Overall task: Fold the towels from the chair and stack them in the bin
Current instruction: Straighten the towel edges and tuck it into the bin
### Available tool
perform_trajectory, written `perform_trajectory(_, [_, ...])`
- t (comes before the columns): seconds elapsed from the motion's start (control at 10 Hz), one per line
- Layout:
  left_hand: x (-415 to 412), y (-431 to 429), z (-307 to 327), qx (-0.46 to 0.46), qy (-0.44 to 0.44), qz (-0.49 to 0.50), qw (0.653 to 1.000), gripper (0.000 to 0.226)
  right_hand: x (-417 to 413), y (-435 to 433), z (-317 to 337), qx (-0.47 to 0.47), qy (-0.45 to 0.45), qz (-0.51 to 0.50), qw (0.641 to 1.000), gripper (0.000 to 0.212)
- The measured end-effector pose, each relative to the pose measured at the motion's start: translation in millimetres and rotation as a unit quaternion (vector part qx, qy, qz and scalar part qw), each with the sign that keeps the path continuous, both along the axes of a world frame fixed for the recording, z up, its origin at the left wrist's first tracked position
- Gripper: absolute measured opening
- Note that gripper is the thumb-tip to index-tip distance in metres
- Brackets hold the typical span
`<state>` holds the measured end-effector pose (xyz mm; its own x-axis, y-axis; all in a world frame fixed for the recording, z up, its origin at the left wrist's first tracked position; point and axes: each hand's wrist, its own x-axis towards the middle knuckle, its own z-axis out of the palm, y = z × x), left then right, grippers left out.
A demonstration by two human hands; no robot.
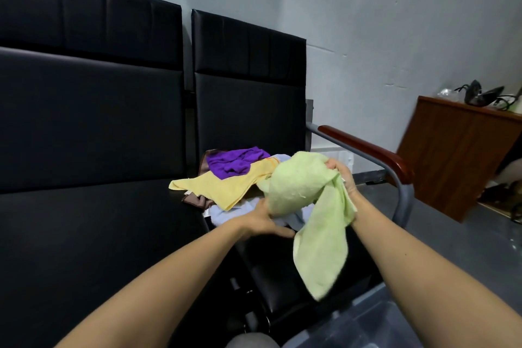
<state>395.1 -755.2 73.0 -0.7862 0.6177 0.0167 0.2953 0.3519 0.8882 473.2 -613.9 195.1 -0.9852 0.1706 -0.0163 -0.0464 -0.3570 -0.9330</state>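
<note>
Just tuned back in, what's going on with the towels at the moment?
A person holds a light green towel up over the black chair. The right hand grips its top, the left hand holds the bunched lower part, and one end hangs loose. It is not folded yet. A purple towel, a yellow towel and a light blue towel lie heaped on the seat. Only a corner of the bin shows, with no towel visible in it.

The wooden armrest (364, 148) fenced the towel pile (226, 186) on its right, while the bare seat (84, 234) to its left lay open.
</note>
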Motion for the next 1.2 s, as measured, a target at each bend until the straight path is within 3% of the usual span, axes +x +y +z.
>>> perform_trajectory(0.1, [21, 19, 11, 0.089, -0.117, 0.021, 0.989, 0.108, 1, -18, 10, -0.008, -0.004, 0.046, 0.999, 0.025])
perform_trajectory(0.2, [18, 20, 17, 0.184, -0.119, 0.075, 0.973, 0.052, 1, -21, 13, 0.009, -0.014, 0.031, 0.999, 0.032])
perform_trajectory(0.3, [27, 18, 48, 0.396, -0.392, 0.086, 0.826, 0.028, -2, -4, 4, 0.047, -0.054, 0.025, 0.997, 0.019])
perform_trajectory(0.4, [26, 9, 54, 0.404, -0.346, 0.136, 0.836, 0.024, -5, -1, -5, 0.061, -0.088, 0.032, 0.994, 0.028])
perform_trajectory(0.5, [20, -14, 62, 0.405, -0.368, 0.133, 0.826, 0.039, -13, -4, -23, 0.091, -0.124, 0.045, 0.987, 0.023])
perform_trajectory(0.6, [15, -30, 61, 0.384, -0.356, 0.135, 0.841, 0.041, -19, -19, -31, 0.098, -0.158, 0.084, 0.979, 0.024])
perform_trajectory(0.7, [4, -61, 74, 0.414, -0.350, 0.140, 0.829, 0.043, -38, -58, -29, 0.130, -0.135, 0.113, 0.976, 0.018])
perform_trajectory(0.8, [-14, -87, 100, 0.468, -0.296, 0.169, 0.816, 0.043, -61, -91, -14, 0.150, -0.078, 0.087, 0.982, 0.025])
perform_trajectory(0.9, [-38, -149, 139, 0.501, -0.077, 0.239, 0.828, 0.041, -98, -151, 11, 0.257, -0.020, 0.054, 0.965, 0.061])
perform_trajectory(1.0, [-58, -205, 135, 0.336, 0.038, 0.348, 0.874, 0.066, -114, -189, 13, 0.430, -0.038, 0.014, 0.902, 0.058])
perform_trajectory(1.1, [-49, -274, 82, -0.187, 0.010, 0.469, 0.863, 0.084, -113, -234, -18, 0.554, -0.057, -0.006, 0.831, 0.036])
perform_trajectory(1.2, [-21, -294, 45, -0.269, 0.026, 0.433, 0.860, 0.076, -104, -264, -53, 0.502, -0.069, 0.059, 0.860, 0.035])
